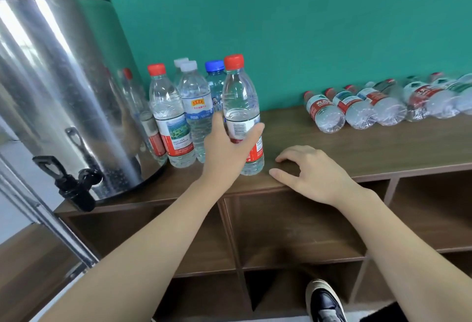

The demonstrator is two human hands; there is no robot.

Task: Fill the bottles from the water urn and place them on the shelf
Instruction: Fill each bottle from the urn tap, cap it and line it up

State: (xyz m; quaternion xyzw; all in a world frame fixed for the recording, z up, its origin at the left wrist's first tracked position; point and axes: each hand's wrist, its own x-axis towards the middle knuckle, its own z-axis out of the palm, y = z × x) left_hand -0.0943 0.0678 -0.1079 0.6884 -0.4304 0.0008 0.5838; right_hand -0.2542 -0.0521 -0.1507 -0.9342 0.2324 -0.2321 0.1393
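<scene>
Left hand: the left hand [229, 146] is wrapped round the lower body of a red-capped bottle [241, 107], thumb on one side and fingers round the far side — a grip low on the label, likely chosen to keep a full bottle steady.
Held bottle: upright, capped, its base on or just above the shelf top [370, 148]; I cannot tell which. It looks full of water, so I judge this to be the setting-down step.
Right hand: the right hand [310, 176] holds nothing; its fingers are loosely spread, tips resting on the front edge of the shelf top just beside the held bottle, probably to brace the body while the other arm reaches.
Filled group: four more upright capped bottles [196, 109] stand touching one another between the held bottle and the urn [58, 86] — kept close together, it seems, to save room.
Urn: steel, standing on the left end of the shelf top, its black tap [74, 183] overhanging the front edge so a bottle can go beneath.
Unfilled stock: a row of bottles [357, 107] lies on its side along the green wall, well apart to the right; these look empty and still to be filled.
Risk: the neighbours are near enough to be knocked when the hand lets go.
</scene>
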